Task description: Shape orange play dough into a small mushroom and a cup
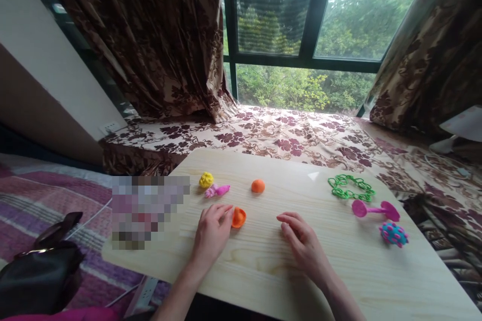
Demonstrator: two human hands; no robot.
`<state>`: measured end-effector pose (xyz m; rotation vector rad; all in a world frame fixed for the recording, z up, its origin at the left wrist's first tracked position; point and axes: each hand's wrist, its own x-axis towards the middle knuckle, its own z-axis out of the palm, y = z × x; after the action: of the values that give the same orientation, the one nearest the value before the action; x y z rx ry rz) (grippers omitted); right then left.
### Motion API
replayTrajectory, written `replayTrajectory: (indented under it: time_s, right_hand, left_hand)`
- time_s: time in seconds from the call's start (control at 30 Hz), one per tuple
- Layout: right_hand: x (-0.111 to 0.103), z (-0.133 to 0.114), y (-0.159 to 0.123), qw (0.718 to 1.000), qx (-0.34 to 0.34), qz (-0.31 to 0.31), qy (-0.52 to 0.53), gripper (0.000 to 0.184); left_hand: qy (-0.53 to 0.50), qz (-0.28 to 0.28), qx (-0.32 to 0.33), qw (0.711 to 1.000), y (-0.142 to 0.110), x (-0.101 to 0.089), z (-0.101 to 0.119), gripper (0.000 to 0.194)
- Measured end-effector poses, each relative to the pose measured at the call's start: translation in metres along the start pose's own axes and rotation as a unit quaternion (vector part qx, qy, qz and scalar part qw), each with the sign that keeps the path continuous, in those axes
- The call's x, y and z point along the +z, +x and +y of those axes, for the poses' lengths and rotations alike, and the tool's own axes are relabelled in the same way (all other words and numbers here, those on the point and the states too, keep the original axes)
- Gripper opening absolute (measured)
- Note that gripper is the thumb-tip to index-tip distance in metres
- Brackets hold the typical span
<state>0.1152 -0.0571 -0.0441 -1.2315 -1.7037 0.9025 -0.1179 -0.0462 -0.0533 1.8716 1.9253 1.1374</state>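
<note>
My left hand [214, 230] is at the middle of the pale wooden table [259, 266], its fingers closed at the left edge of a small hollow orange clay piece [238, 218], shaped like a shallow bowl. My right hand [303, 241] hovers to the right, over the table, with fingers slightly curved and apart and nothing in them. Just beyond both hands sits a rounded lump of orange clay [258, 186]. Farther left lie a bumpy yellow clay ball [206, 180] and a pink clay piece [217, 190] with a lumpy end.
On the table's right side lie a ring of green clay links [350, 187], a pink dumbbell-shaped clay piece [375, 209] and a blue ball with pink dots [393, 234]. A blurred-out patch [146, 210] covers the left corner. A black bag [41, 266] rests on the bed.
</note>
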Motion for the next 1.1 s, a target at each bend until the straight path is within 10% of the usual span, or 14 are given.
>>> replayTrajectory:
  time_s: [1.1]
  right_hand:
    - [0.098,-0.033,0.052,0.971,-0.090,-0.036,-0.218,0.013]
  left_hand:
    - [-0.075,0.035,0.046,0.996,-0.015,-0.018,-0.025,0.022]
